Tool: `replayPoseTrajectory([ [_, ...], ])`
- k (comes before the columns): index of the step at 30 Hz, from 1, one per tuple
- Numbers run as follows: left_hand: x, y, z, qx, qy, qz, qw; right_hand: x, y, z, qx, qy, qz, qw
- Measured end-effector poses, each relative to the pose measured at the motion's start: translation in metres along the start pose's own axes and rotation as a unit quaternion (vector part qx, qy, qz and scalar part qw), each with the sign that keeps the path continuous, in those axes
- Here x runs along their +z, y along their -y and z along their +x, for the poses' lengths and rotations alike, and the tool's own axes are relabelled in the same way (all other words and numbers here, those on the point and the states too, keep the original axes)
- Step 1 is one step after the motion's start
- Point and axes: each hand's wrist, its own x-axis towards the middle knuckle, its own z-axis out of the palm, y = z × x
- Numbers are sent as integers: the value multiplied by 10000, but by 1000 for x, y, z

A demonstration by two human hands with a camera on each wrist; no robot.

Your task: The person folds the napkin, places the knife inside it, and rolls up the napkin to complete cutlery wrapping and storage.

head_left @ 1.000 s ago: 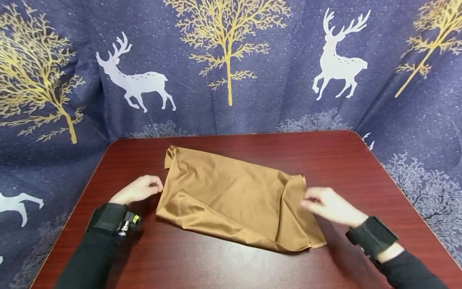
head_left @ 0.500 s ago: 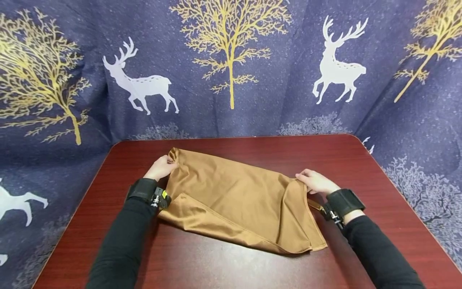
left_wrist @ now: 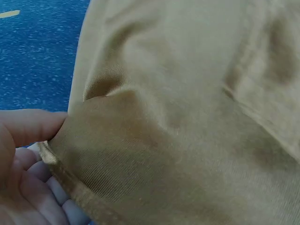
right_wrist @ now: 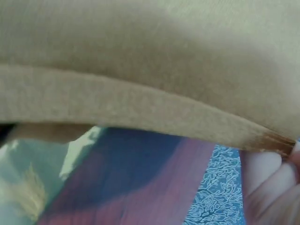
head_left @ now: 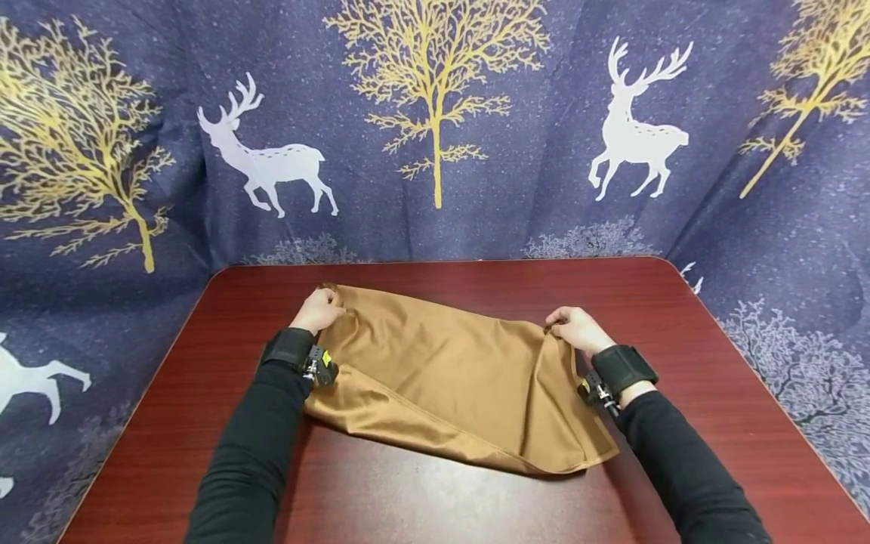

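A glossy golden-brown cloth [head_left: 448, 355] lies spread on the table, with its near edge folded over and creases at both ends. At its far left corner my left hand [head_left: 317, 308] pinches the fabric; in the left wrist view the thumb [left_wrist: 37, 124] presses the hemmed cloth [left_wrist: 140, 154] against the curled fingers. My right hand [head_left: 578, 329] pinches the far right corner. In the right wrist view, the fingers [right_wrist: 269, 176] grip the gathered end of the hem [right_wrist: 140, 108], and the cloth fills the upper part.
The red-brown wooden table [head_left: 421, 506] has rounded far corners. Behind and beside it hangs a dark blue curtain [head_left: 381, 219] printed with white deer and yellow trees. Each wrist wears a black strap [head_left: 625, 368] with a small camera.
Both hands moved away from the body to the cloth's far corners and took hold of them. Over the last half second, the right hand shifted slightly left with its corner.
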Motion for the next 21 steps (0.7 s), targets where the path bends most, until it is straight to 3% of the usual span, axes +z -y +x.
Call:
replayPoseTrajectory([
  [3,-3,-5,1,-25,-115,-366,9993,-4,2,2,129,29,532,9985],
  [6,-8,-10,1,-69,-277,-888,9956,-11,7,1,135,25,708,9974],
  [9,-16,-18,0,-101,-472,-1422,9887,-19,14,0,140,-150,664,9976],
  [12,-27,-31,-5,19,-729,-1975,9776,-25,19,-1,18,-710,227,9972],
  [14,-34,-39,-9,188,-898,-2415,9660,-29,23,-3,-79,-1188,-91,9928],
  [16,-40,-46,-15,449,-1048,-2940,9490,-32,26,-3,-68,-1647,-303,9859],
  [18,-45,-51,-19,684,-1128,-3491,9278,-34,27,-4,18,-2033,-352,9785],
  [21,-50,-50,-20,1056,-1167,-4324,8878,-38,31,-5,197,-2655,-230,9636],
])
